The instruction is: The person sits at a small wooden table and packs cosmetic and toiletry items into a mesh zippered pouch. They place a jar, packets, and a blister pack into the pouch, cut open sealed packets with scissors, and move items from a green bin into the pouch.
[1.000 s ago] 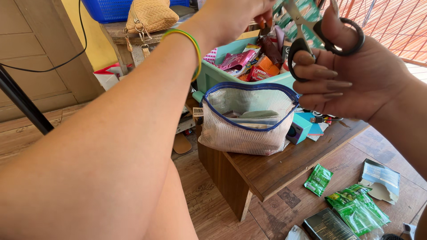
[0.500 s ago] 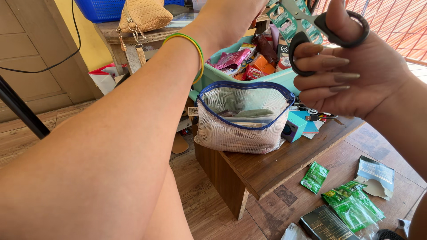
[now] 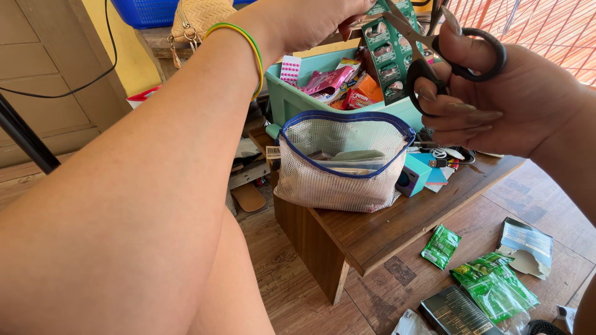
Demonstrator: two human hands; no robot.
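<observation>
My left hand point(image 3: 313, 18) is raised at the top of the view and pinches the upper end of a green strip of sachets point(image 3: 386, 53). A yellow-green bangle sits on that wrist. My right hand point(image 3: 496, 93) grips black-handled scissors point(image 3: 447, 53), whose blades cross the strip near its top. Below both hands a white mesh pouch point(image 3: 341, 167) with a blue zip rim stands open on a small wooden table point(image 3: 397, 229), with flat packets inside it.
A teal bin point(image 3: 298, 99) of snack packets stands behind the pouch. A teal box point(image 3: 413, 177) and cables lie beside it. Green sachets point(image 3: 493, 285), a dark box point(image 3: 456, 313) and torn card point(image 3: 528, 245) lie on the wooden floor. A tan purse point(image 3: 195, 18) hangs at the back.
The green strip has come down into fuller view between my hands. The scissors have tilted and closed in on it. The view shifted slightly.
</observation>
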